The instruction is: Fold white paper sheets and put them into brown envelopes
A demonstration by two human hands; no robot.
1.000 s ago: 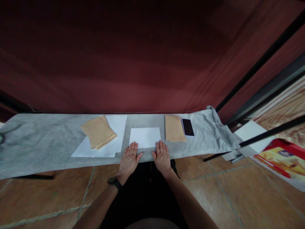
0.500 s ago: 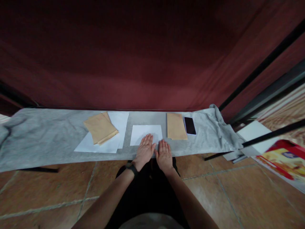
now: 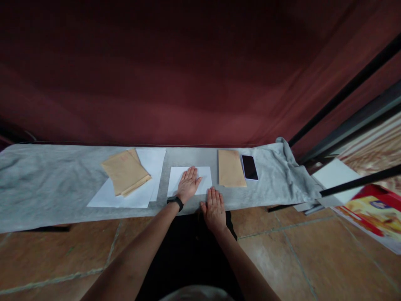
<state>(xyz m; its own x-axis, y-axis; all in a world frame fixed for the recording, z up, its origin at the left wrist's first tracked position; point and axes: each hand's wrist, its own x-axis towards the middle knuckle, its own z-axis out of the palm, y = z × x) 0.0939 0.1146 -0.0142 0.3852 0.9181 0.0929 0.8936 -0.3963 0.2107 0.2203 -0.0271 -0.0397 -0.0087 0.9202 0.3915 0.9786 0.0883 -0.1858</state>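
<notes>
My left hand (image 3: 188,184), with a dark watch on its wrist, lies flat on a small white sheet of paper (image 3: 174,179) in the middle of the grey cloth. Its fingers point away from me. My right hand (image 3: 214,209) rests flat at the cloth's front edge, just right of the sheet's lower corner, fingers stretched out. Neither hand holds anything. To the left, several brown envelopes (image 3: 125,171) lie fanned over larger white sheets (image 3: 109,198). Right of the small sheet lies a brown envelope stack (image 3: 231,169).
A phone (image 3: 249,167) lies face up beside the right envelopes. The grey cloth (image 3: 62,184) covers a long narrow table, bunched at its right end. Behind it stands a dark red curtain (image 3: 188,104). A red and yellow box (image 3: 374,209) is at the far right.
My left hand has moved forward and slightly left, further onto the small sheet and away from my right hand. My right hand has stayed near the front edge. The view has shifted slightly.
</notes>
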